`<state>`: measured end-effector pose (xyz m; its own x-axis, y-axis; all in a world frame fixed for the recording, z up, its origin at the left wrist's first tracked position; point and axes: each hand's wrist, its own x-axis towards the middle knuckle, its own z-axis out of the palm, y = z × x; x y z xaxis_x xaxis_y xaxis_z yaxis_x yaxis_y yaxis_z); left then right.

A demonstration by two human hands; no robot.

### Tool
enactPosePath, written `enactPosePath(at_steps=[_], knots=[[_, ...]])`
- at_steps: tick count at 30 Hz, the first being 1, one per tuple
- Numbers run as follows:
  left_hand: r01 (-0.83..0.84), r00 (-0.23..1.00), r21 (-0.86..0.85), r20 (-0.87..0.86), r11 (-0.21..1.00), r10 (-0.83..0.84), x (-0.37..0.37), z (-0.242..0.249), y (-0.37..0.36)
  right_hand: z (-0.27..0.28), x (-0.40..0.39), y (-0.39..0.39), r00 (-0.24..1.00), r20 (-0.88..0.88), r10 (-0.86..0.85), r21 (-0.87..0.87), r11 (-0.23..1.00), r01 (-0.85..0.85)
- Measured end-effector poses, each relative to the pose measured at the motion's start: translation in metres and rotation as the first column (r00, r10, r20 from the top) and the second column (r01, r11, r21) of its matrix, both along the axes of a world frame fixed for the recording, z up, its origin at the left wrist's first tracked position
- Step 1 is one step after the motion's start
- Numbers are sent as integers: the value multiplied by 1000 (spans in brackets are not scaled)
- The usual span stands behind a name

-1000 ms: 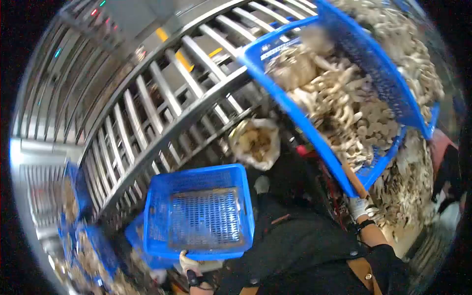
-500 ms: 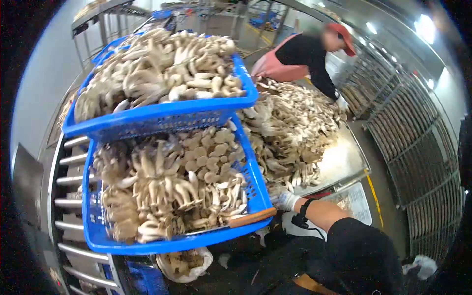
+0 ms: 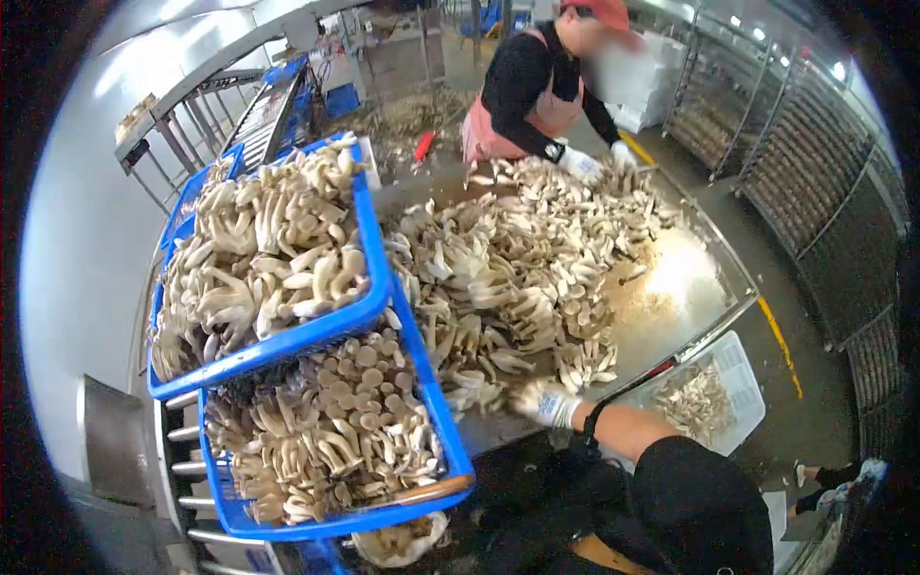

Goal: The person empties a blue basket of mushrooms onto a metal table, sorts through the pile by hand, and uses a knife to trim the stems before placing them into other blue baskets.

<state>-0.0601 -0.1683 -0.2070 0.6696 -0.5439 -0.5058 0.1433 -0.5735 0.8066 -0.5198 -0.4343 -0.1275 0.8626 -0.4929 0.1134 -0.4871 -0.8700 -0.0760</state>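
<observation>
My right hand, in a white glove with a black band at the wrist, is at the near edge of the metal table, beside a heap of mushrooms. Motion smears its fingers, so whether they hold anything is unclear. To its left stands a blue crate of mushrooms, with a wooden handle lying along its near rim. A second full blue crate rests on top, set further back. My left hand does not show.
Across the table a person in a red cap and pink apron has both gloved hands at the heap. A white bin with mushroom pieces stands right of my arm. Racks line the right; rollers run under the crates.
The view has swung, and the crates now appear lower and further left. More of the table and white bin shows. Both of the other person's gloves are now visible at the heap.
</observation>
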Motion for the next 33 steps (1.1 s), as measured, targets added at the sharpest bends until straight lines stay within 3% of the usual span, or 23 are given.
enactPosePath(at_steps=[1, 2, 4, 6, 7, 8, 9, 10, 11, 12, 14, 18, 19, 21, 23, 24, 25, 27, 28, 29, 31, 32, 33], knots=[[38, 993, 23, -109, 999, -35, -35, 4, 16, -13, -13, -11, 992, -122, -43, 80, 995, 53], [79, 974, 41, -215, 996, -68, -70, 11, 30, -21, -33, -24, 987, 2, -159, 301, 941, 151], [215, 906, 57, -385, 975, -177, -137, 34, 40, -27, -66, -43, 947, -106, -302, 378, 869, 320], [414, 822, -22, -420, 910, -384, -189, 61, 17, -18, -91, -64, 948, -172, -266, 133, 948, 290], [536, 843, -22, -47, 844, -536, -231, 118, -32, -13, -99, -79, 977, -58, -206, 50, 977, 209], [813, 408, 132, 566, 567, -716, -230, 103, -52, -21, -111, -93, 979, 37, -202, 31, 979, 200], [800, 564, 12, 326, 600, -758, -260, 133, -85, -28, -124, -102, 972, 127, -199, 18, 980, 199], [723, 690, -90, 42, 685, -723, -289, 163, -119, 32, -128, -109, 980, -141, -142, 241, 955, 173], [609, 756, -118, -213, 784, -619, -319, 194, -153, 25, -139, -117, 985, -123, -121, 221, 964, 146], [692, 701, -158, -84, 705, -708, -341, 211, -175, 32, -147, -118, 987, -15, -163, 200, 966, 163], [642, 685, -273, -215, 716, -696, -371, 188, -210, 14, -161, -124, 916, 229, -329, 216, 935, 281], [653, 671, -274, -224, 706, -707, -421, 158, -271, 49, -170, -127, 705, 194, -682, 760, 559, 331], [578, 720, -291, -258, 763, -644, -424, 154, -284, 43, -175, -130, 717, 239, -655, 716, 617, 325], [463, 884, -297, 80, 835, -461, -412, 140, -304, 29, -185, -139, 733, 325, -597, 617, 722, 313], [135, 960, -433, -165, 891, -225, -405, 193, -326, 74, -194, -142, 819, 190, -541, 624, 711, 325], [435, 896, -354, 259, 828, -360, -383, 186, -340, 59, -199, -148, 876, 183, -447, 577, 770, 272], [600, 671, -178, 644, 780, -369, -364, 190, -356, 70, -195, -154, 922, 170, -348, 528, 822, 213], [733, 224, 247, 792, 634, -568, -353, 197, -390, 115, -174, -147, 972, -86, -218, 507, 830, 231], [755, -13, 426, 771, 500, -637, -338, 173, -413, 104, -172, -145, 981, 42, 190, 362, 912, -192], [721, -241, 592, 701, 360, -671, -324, 149, -434, 111, -173, -129, 933, 37, 359, 148, 921, -360], [727, -211, 631, 580, 270, -787, -334, 161, -460, 71, -195, -118, 806, -83, 587, 170, 805, -569], [773, -91, 528, 641, 351, -762, -335, 165, -461, 55, -210, -128, 799, 103, 593, 128, 789, -601], [774, -72, 577, 490, 261, -869, -334, 178, -466, 36, -224, -137, 820, -42, 571, 364, 773, -519]])
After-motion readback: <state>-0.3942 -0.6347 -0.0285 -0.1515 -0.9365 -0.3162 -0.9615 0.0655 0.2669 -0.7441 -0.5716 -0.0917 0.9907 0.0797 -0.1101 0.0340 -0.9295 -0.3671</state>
